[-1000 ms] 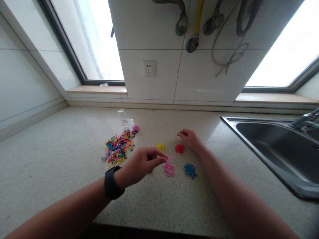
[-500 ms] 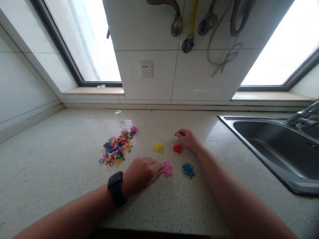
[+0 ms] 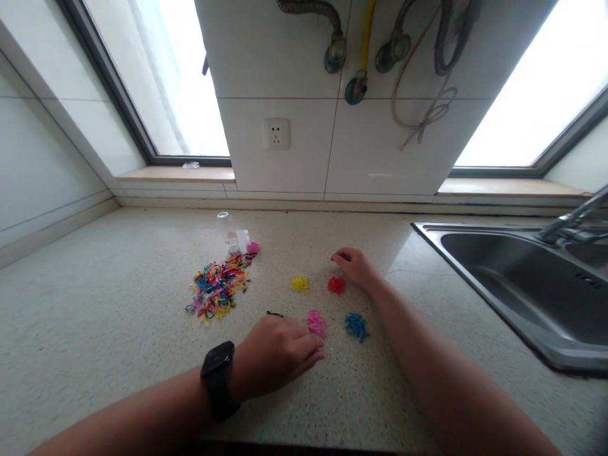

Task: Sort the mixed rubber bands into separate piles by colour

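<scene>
My left hand [image 3: 280, 351], with a black watch on its wrist, is just below the pink pile [image 3: 316, 322]; its fingers are bent and close together, and whether they hold anything is hidden. A small black thing [image 3: 274, 314] shows behind its knuckles. My right hand [image 3: 354, 265] rests above the red pile [image 3: 336, 285], thumb and fingertips pinched; what is between them is too small to name. The yellow pile [image 3: 299, 284] lies left of the red one, the blue pile [image 3: 356, 326] right of the pink one. A mixed heap of small coloured bands [image 3: 218, 288] lies at the left.
Behind the mixed heap are a clear cup [image 3: 225, 229], a white label-like piece [image 3: 242, 240] and a pink ball-like thing [image 3: 253, 247]. A steel sink [image 3: 503, 272] is set into the counter [image 3: 118, 329] at the right. A tiled wall with pipes stands behind.
My left hand has moved down from the pink pile, uncovering more of it, and the small black thing now shows behind the hand. My right hand has stayed almost still. The view has shifted slightly.
</scene>
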The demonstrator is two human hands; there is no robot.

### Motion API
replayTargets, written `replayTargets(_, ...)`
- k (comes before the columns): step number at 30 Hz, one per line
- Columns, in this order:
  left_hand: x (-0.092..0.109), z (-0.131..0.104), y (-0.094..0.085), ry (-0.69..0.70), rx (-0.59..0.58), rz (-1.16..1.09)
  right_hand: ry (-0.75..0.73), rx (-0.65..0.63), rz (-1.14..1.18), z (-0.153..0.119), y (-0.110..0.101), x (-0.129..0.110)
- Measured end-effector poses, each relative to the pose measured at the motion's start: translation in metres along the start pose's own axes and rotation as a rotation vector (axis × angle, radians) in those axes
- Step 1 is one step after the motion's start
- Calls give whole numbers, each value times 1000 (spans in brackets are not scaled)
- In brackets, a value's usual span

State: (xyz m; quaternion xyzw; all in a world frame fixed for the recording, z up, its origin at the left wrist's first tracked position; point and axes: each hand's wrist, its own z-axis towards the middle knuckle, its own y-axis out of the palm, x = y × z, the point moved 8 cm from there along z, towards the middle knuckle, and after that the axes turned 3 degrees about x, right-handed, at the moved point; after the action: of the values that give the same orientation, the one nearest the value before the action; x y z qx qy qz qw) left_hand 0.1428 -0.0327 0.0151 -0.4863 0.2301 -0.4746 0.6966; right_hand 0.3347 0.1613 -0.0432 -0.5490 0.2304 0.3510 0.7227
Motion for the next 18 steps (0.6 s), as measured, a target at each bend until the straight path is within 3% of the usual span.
replayTargets(6,62,-18,18,345,-8,-336,5,-2,-3,0,-1,-2)
replayTargets(8,74,-27,27,456,-14,-378,3,2,-1,0,-1,-2)
replayTargets(18,69,-41,56,484,-157,-330,-18,-26,-31,-2,1,-6)
